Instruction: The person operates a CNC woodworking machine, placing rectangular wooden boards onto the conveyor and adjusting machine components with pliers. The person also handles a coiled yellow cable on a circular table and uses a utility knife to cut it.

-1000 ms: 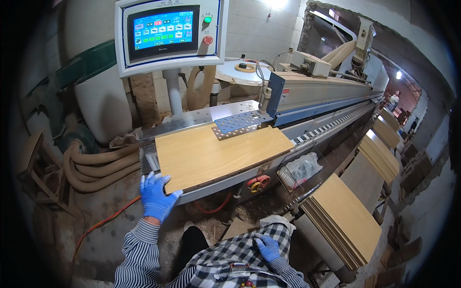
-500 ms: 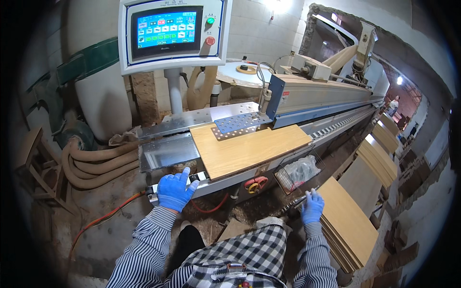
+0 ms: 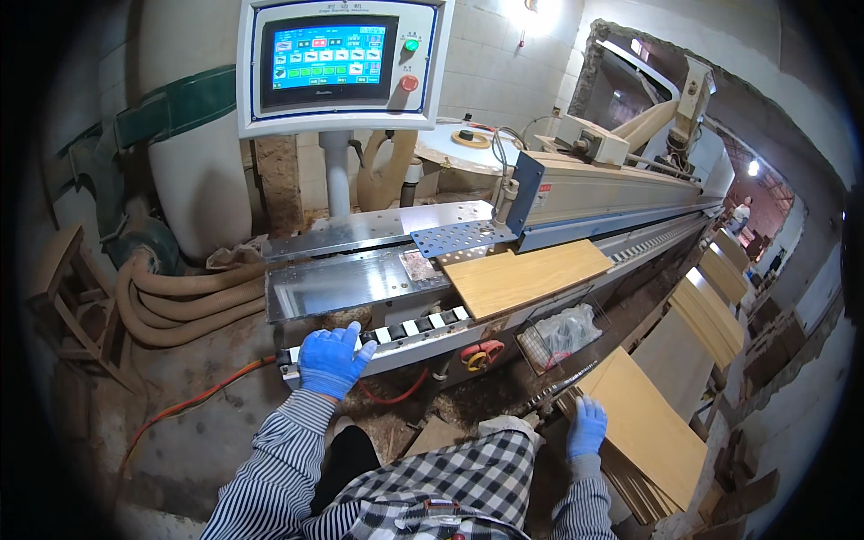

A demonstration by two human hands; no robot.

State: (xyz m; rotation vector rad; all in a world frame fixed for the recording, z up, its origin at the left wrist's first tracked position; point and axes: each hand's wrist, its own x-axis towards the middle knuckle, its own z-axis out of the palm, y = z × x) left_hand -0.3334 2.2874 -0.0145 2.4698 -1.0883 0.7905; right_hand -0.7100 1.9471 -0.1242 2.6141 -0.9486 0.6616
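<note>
My left hand [image 3: 333, 362], in a blue glove, rests with its fingers stretched over the near left end of the edge banding machine's feed track [image 3: 416, 329]. A wood-grain panel [image 3: 533, 275] lies flat on that track, partly under the blue perforated plate [image 3: 463, 238] and the machine's beam. My right hand [image 3: 587, 427], also gloved in blue, is closed on the left edge of the top panel [image 3: 650, 416] of a stack at the lower right. This top panel sits skewed over those below. The right thumb is hidden.
A control screen [image 3: 329, 59] stands beyond the machine. Thick hoses [image 3: 193, 301] and a wooden stool [image 3: 76, 306] are at left. A wire basket with a plastic bag [image 3: 560, 335] hangs under the track. More panel stacks [image 3: 706, 310] line the right; a person [image 3: 740, 214] is far off.
The panel on the track has moved right, away from my left hand, baring more track. My right hand has come down onto the stack, and its top panel has turned askew.
</note>
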